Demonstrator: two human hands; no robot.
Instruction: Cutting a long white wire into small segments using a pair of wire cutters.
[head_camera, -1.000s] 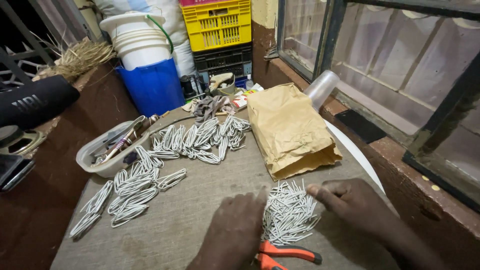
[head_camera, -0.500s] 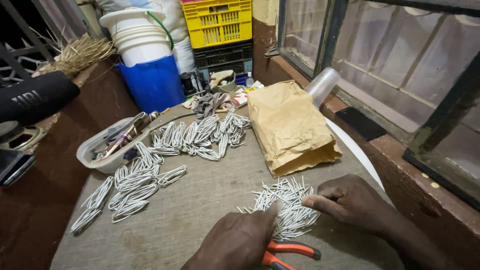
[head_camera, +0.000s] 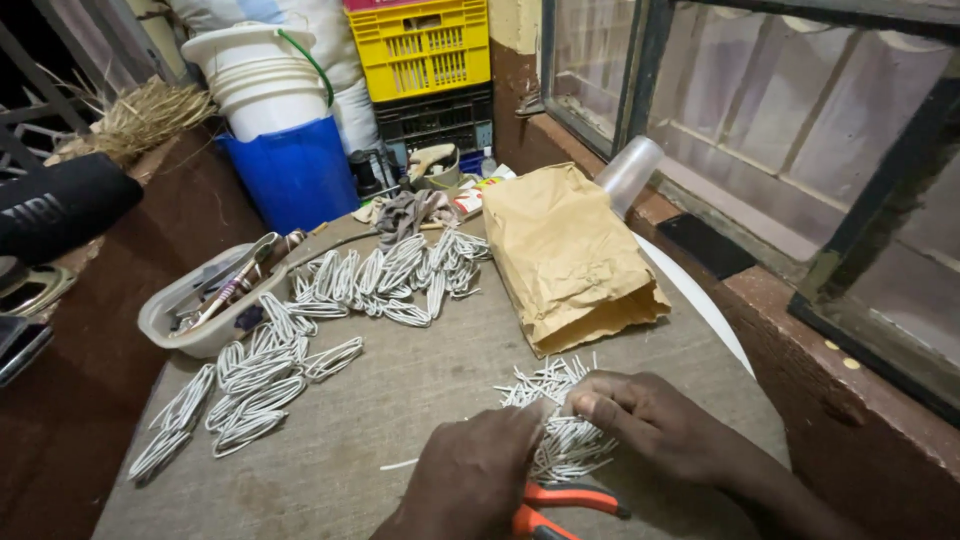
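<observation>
Grey counter (head_camera: 400, 400): left hand (head_camera: 475, 480) and right hand (head_camera: 655, 425) each close their grip on one pile of short white wire pieces (head_camera: 560, 420). One orange-handled pliers (head_camera: 560, 505) beneath. One brown paper bag (head_camera: 570, 255), many bent wire loops (head_camera: 300, 340) behind.

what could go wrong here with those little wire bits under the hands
The cut wire pieces lie loose and splayed under both the left hand and right hand; their ends could prick fingers, or some could scatter. The orange pliers sit half under the left hand near the table edge and might get knocked off.
</observation>
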